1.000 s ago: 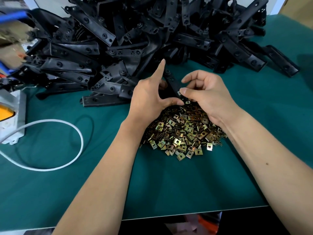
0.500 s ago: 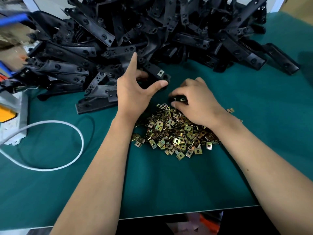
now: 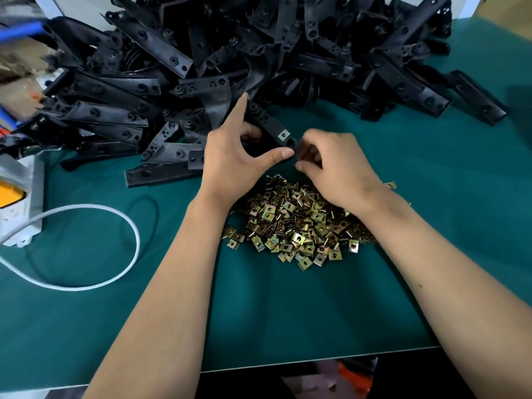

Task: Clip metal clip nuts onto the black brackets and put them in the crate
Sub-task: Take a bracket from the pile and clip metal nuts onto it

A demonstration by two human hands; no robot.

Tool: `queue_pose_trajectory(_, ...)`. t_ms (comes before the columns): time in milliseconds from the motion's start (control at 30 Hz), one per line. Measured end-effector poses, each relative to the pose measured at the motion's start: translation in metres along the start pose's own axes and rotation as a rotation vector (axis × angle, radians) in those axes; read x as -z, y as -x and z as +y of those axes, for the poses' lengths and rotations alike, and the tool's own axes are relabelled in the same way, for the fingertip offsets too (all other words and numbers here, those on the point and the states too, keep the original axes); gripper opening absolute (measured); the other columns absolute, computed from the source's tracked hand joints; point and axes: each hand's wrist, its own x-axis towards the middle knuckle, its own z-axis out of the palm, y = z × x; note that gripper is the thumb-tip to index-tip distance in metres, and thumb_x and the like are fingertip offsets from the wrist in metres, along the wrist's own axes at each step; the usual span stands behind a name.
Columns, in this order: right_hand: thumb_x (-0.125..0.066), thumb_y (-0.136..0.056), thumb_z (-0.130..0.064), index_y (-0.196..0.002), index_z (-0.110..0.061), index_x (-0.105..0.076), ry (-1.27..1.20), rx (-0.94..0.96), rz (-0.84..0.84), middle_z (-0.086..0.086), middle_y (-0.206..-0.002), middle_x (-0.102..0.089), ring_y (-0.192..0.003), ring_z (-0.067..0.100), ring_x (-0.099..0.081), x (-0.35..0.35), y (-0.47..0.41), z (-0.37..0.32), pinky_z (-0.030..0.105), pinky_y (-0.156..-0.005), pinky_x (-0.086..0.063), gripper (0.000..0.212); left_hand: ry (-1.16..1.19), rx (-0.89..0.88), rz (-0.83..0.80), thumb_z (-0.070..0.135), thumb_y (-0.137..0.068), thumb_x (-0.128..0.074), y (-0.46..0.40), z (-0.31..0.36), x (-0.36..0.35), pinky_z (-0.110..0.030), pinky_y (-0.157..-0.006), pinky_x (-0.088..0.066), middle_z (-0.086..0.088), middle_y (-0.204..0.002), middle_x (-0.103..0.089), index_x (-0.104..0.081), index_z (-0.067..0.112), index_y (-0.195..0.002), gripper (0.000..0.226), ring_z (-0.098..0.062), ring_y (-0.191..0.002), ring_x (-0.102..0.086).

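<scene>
Fitting the second clip nut is the step in hand, by our reading. We've got the black bracket [image 3: 266,122] in the left hand [image 3: 236,162], w/ one silver clip nut [image 3: 283,135] already seated near its end, just above the round hole at the tip. To do it well: keep the bracket end steady and clear of the heap, line the nut's open mouth up w/ the edge, push straight on till its hole sits over the bracket's hole.

Left hand: index up along the bracket's far side, thumb stretched under the tip, so it grips the part. Right hand [image 3: 336,168]: fingers curled tight just beside the tip, above the pile of clip nuts [image 3: 290,226]. It's prob. pinching a fresh nut, but blur hides it; we can't tell.

Spare brackets [image 3: 259,53] are heaped behind on the green mat [image 3: 288,312]. No crate in view.
</scene>
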Motion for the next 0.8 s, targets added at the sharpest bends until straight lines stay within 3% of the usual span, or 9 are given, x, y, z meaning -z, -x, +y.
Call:
queue_pose_trajectory(167, -0.063, -0.102, -0.021, -0.108, -0.016, -0.078, -0.198, -0.087, 0.185, -0.010, -0.097, -0.072, -0.088, 0.003, -0.063, 0.006, -0.003, 0.004, 0.006, -0.076, -0.042, 0.017, -0.011, -0.009, -0.045, 0.069, -0.066, -0.081, 0.002, 0.003, -0.003, -0.003, -0.091, -0.041, 0.021, -0.093, -0.064, -0.033, 0.015, -0.160, 0.119, 0.003, -0.098, -0.064)
queue_pose_trajectory(300, -0.062, -0.101, -0.011, -0.105, -0.016, -0.077, -0.434, -0.188, 0.242, -0.006, -0.088, -0.075, -0.073, 0.006, -0.071, 0.004, -0.004, 0.010, 0.014, -0.068, -0.051, 0.016, -0.017, -0.004, -0.090, 0.074, -0.063, -0.078, 0.004, 0.008, -0.004, -0.016, -0.096, -0.048, 0.018, -0.098, -0.067, -0.031, 0.020, -0.161, 0.121, 0.002, -0.101, -0.064)
queue_pose_trajectory(400, -0.061, -0.100, -0.005, -0.103, -0.014, -0.075, -0.619, -0.236, 0.252, -0.002, -0.090, -0.079, -0.080, 0.011, -0.076, 0.005, -0.005, 0.010, 0.021, -0.068, -0.058, 0.017, -0.019, -0.019, -0.109, 0.075, -0.063, -0.077, 0.005, 0.013, -0.005, -0.022, -0.098, -0.050, 0.011, -0.101, -0.070, -0.031, 0.020, -0.161, 0.122, -0.003, -0.101, -0.065)
queue_pose_trajectory(500, -0.069, -0.096, -0.009, -0.097, -0.021, -0.080, -0.642, -0.227, 0.271, -0.008, -0.092, -0.079, -0.089, 0.007, -0.074, 0.005, -0.004, 0.011, 0.022, -0.080, -0.059, 0.016, -0.017, -0.046, -0.128, 0.075, -0.064, -0.077, 0.006, 0.016, -0.006, -0.026, -0.099, -0.051, 0.008, -0.102, -0.071, -0.031, 0.018, -0.161, 0.121, -0.005, -0.101, -0.066)
queue_pose_trajectory(567, -0.073, -0.093, -0.012, -0.094, -0.025, -0.081, -0.659, -0.240, 0.287, -0.009, -0.087, -0.078, -0.081, 0.006, -0.069, 0.006, -0.004, 0.012, 0.019, -0.077, -0.054, 0.015, -0.021, -0.062, -0.146, 0.075, -0.064, -0.077, 0.007, 0.018, -0.007, -0.025, -0.098, -0.051, 0.009, -0.101, -0.071, -0.030, 0.018, -0.161, 0.122, -0.005, -0.101, -0.066)
queue_pose_trajectory(800, -0.073, -0.092, -0.002, -0.099, -0.003, -0.078, -1.039, -0.369, 0.266, 0.011, -0.088, -0.078, -0.075, 0.014, -0.070, 0.011, -0.004, 0.011, 0.023, -0.067, -0.054, 0.009, -0.028, -0.109, -0.186, 0.065, -0.065, -0.084, 0.009, 0.026, -0.010, -0.037, -0.099, -0.053, 0.009, -0.102, -0.070, -0.030, 0.017, -0.161, 0.120, -0.009, -0.103, -0.067)
